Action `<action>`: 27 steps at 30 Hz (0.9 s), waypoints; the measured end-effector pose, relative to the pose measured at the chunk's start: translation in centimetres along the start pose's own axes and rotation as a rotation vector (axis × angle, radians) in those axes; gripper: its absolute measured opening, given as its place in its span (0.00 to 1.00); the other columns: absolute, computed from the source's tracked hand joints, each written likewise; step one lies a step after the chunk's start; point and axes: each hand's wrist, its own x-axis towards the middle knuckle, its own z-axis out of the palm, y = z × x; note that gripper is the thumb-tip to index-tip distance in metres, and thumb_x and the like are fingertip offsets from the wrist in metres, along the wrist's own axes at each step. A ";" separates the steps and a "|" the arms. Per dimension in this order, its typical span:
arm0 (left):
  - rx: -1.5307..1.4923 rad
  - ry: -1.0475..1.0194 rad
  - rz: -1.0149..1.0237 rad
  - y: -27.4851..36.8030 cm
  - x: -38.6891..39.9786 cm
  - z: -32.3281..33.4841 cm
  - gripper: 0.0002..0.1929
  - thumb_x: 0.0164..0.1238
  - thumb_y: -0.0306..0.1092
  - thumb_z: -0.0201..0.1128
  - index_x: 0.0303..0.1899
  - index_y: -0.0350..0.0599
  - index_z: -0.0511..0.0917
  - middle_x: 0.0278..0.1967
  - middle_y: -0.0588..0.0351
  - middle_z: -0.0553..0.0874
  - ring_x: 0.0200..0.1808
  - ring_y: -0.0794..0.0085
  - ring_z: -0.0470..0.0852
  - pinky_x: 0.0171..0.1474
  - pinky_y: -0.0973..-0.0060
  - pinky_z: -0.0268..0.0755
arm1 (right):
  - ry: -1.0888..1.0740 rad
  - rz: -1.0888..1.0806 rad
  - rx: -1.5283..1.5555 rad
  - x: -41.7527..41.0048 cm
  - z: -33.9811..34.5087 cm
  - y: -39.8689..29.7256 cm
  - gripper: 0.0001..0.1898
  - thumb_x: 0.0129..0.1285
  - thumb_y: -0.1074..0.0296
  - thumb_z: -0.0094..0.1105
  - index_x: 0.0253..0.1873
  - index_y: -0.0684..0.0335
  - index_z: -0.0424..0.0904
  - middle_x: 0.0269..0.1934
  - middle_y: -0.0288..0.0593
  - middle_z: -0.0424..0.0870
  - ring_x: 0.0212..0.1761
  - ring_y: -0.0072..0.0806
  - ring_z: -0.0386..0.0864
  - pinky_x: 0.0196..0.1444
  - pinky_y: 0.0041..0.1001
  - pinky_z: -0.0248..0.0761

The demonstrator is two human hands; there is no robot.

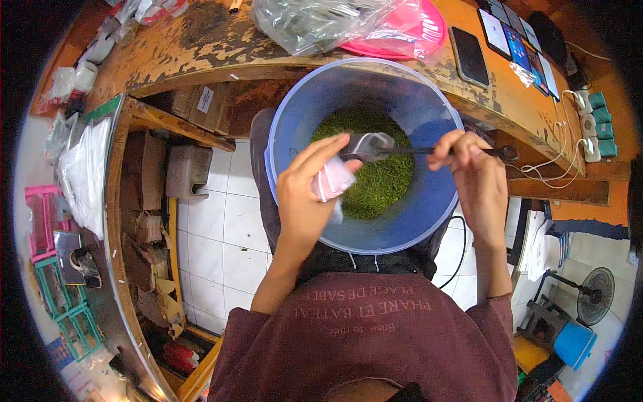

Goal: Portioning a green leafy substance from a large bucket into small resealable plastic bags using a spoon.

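A blue plastic tub point(301, 110) rests on the person's lap, with green shredded plant matter point(382, 191) at its bottom. Over the tub, my left hand point(311, 183) holds a small clear plastic bag point(334, 180) with a pinkish-white part, its thumb and fingers around it. My right hand point(469, 161) grips the dark handle of a spoon point(412, 150) from the right. The spoon's bowl end is blurred and lies at the mouth of the bag, near the left fingertips. How much is in the bag cannot be told.
A worn wooden table point(166, 55) curves behind the tub. On it lie a crumpled clear plastic bag point(311, 25), a pink item point(432, 30), a smartphone point(469, 56) and several more phones point(517, 47) with cables. A glass-topped wooden case point(118, 216) stands left; a fan point(596, 296) is lower right.
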 end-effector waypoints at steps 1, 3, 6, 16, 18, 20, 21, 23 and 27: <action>-0.111 -0.054 -0.079 -0.3 0.0 -0.2 0.19 0.50 0.27 0.67 0.47 0.39 0.78 0.39 0.51 0.82 0.40 0.71 0.80 0.43 0.78 0.70 | -0.027 -0.024 0.025 0.1 -0.5 0.0 0.12 0.65 0.67 0.31 0.28 0.63 0.61 0.33 0.49 0.70 0.37 0.31 0.72 0.47 0.30 0.69; -0.219 -0.105 -0.151 -0.4 0.2 -0.3 0.17 0.52 0.25 0.66 0.46 0.39 0.78 0.38 0.52 0.82 0.39 0.74 0.79 0.43 0.81 0.69 | 0.038 -0.040 -0.012 -0.2 -0.5 -0.2 0.11 0.63 0.68 0.31 0.26 0.60 0.58 0.30 0.46 0.68 0.35 0.30 0.69 0.46 0.29 0.69; -0.310 -0.155 -0.248 0.1 0.0 -0.1 0.16 0.49 0.21 0.65 0.44 0.38 0.79 0.36 0.49 0.83 0.37 0.71 0.82 0.40 0.80 0.70 | 0.068 -0.100 0.103 -0.2 -0.9 0.2 0.12 0.64 0.66 0.32 0.26 0.59 0.57 0.26 0.43 0.66 0.33 0.30 0.66 0.42 0.28 0.69; -0.332 -0.120 -0.330 -0.2 0.0 -1.4 0.05 0.59 0.26 0.61 0.34 0.34 0.80 0.28 0.56 0.81 0.30 0.80 0.76 0.34 0.85 0.66 | 0.161 -0.223 -0.035 0.5 -1.5 0.0 0.14 0.67 0.65 0.37 0.31 0.67 0.69 0.35 0.51 0.75 0.37 0.29 0.72 0.44 0.27 0.67; -0.458 -0.107 -0.396 0.1 0.0 -1.7 0.05 0.59 0.25 0.60 0.32 0.33 0.79 0.28 0.55 0.81 0.30 0.80 0.76 0.33 0.84 0.66 | 0.009 -0.119 -0.314 0.5 -1.1 0.9 0.10 0.63 0.68 0.47 0.42 0.69 0.74 0.42 0.48 0.77 0.41 0.29 0.74 0.43 0.26 0.68; -0.500 -0.123 -0.386 0.4 0.1 -1.6 0.04 0.59 0.25 0.59 0.32 0.33 0.79 0.29 0.55 0.82 0.30 0.80 0.76 0.33 0.84 0.66 | -0.114 -0.085 -0.423 0.6 0.4 1.5 0.11 0.59 0.70 0.54 0.46 0.67 0.75 0.43 0.46 0.77 0.41 0.28 0.75 0.41 0.25 0.69; -0.542 -0.130 -0.382 0.7 0.2 -1.7 0.04 0.59 0.24 0.59 0.32 0.33 0.79 0.29 0.54 0.82 0.31 0.79 0.76 0.33 0.84 0.66 | -0.171 -0.103 -0.413 0.3 0.9 1.8 0.13 0.57 0.71 0.57 0.47 0.67 0.75 0.42 0.45 0.77 0.40 0.28 0.75 0.40 0.24 0.70; -0.562 -0.120 -0.366 0.8 0.2 -1.8 0.04 0.59 0.24 0.59 0.31 0.32 0.79 0.31 0.53 0.82 0.32 0.78 0.77 0.35 0.83 0.67 | -0.201 -0.092 -0.402 0.0 1.6 1.4 0.15 0.54 0.70 0.61 0.46 0.67 0.75 0.42 0.44 0.76 0.38 0.27 0.75 0.39 0.23 0.69; -0.541 -0.124 -0.318 1.2 0.2 -1.8 0.03 0.58 0.22 0.60 0.32 0.32 0.79 0.33 0.50 0.83 0.34 0.74 0.79 0.38 0.81 0.70 | -0.145 -0.130 -0.447 -0.1 2.1 2.0 0.08 0.51 0.72 0.63 0.35 0.68 0.78 0.30 0.42 0.78 0.31 0.27 0.75 0.33 0.22 0.67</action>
